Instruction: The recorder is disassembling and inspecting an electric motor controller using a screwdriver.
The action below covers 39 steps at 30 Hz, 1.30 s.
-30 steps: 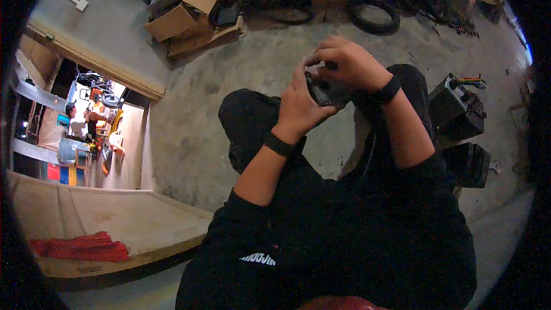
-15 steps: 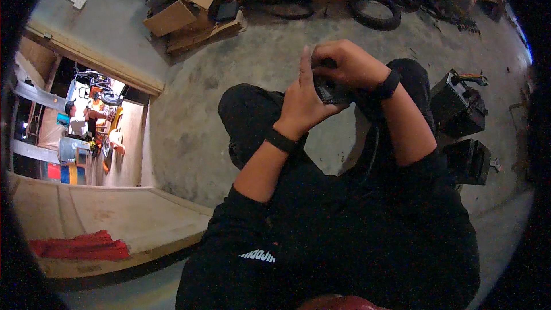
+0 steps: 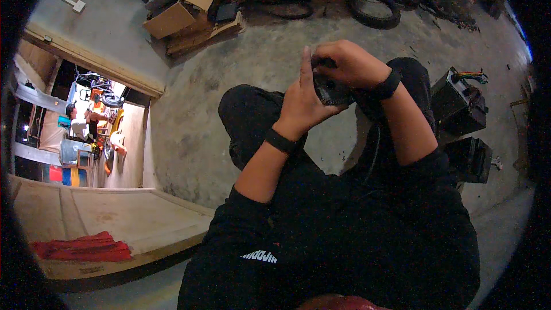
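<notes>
We have the dark part [image 3: 332, 94] up between both hands, to the right of the left fingers [image 3: 306, 70] and just below the bent right fingers [image 3: 333, 51]. The left hand [image 3: 299, 106] cradles it, one finger stretched upward beside it and the thumb running along under its ridged lower edge; the right hand [image 3: 359, 68] arches over the top with its fingers curled, though we cannot tell whether their tips pinch the part or only rest against it. We judge it stiff and fairly light, since the left hand seems able to bear it alone, and the ridged edge should grip well; its shadowed face may be greasy, so it could slip. We do best holding it by the outer edge, left thumb below and fingers opposite, leaving the face free for the right fingers.
</notes>
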Available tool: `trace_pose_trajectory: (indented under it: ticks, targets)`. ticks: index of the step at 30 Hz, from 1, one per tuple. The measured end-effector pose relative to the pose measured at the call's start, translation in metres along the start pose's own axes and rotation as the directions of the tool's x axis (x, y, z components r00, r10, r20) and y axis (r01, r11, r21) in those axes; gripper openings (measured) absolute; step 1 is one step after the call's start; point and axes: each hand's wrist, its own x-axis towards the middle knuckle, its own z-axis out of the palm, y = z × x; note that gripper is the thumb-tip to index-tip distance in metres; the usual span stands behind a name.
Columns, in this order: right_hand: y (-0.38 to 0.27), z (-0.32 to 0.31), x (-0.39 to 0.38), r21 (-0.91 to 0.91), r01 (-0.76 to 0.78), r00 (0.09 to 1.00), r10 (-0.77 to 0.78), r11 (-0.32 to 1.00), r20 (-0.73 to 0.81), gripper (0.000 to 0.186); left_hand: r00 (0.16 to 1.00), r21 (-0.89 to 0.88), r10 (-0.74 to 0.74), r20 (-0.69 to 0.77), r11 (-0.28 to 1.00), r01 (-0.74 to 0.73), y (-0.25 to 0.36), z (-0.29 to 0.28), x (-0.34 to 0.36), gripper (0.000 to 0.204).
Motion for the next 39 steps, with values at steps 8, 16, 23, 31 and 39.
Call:
trace_pose_trajectory:
  ticks: [8,16,23,31,39]
  targets:
    - [-0.001,0.0,-0.001,0.047,-0.034,0.999,0.033,0.998,0.034,0.021,0.999,-0.02,-0.022,0.025,1.0,0.023,0.001,-0.002,-0.001,0.14]
    - [0.007,0.007,-0.001,-0.019,0.051,0.999,-0.051,0.999,-0.007,0.021,0.989,0.025,-0.126,0.071,0.992,0.125,0.012,-0.007,0.003,0.137]
    - [-0.001,0.005,0.0,-0.118,0.031,1.0,-0.031,0.993,0.001,0.023,0.994,0.005,-0.11,0.024,0.994,0.11,0.008,-0.005,0.001,0.138]
    - [-0.002,0.002,-0.001,0.018,0.047,0.999,-0.047,0.999,0.008,0.023,1.0,-0.037,-0.022,0.012,0.999,0.023,0.005,-0.001,0.0,0.137]
    - [0.003,0.006,-0.003,0.045,-0.027,1.0,0.026,0.999,0.004,0.024,0.986,-0.094,-0.119,0.12,0.987,0.131,0.004,-0.003,0.002,0.142]
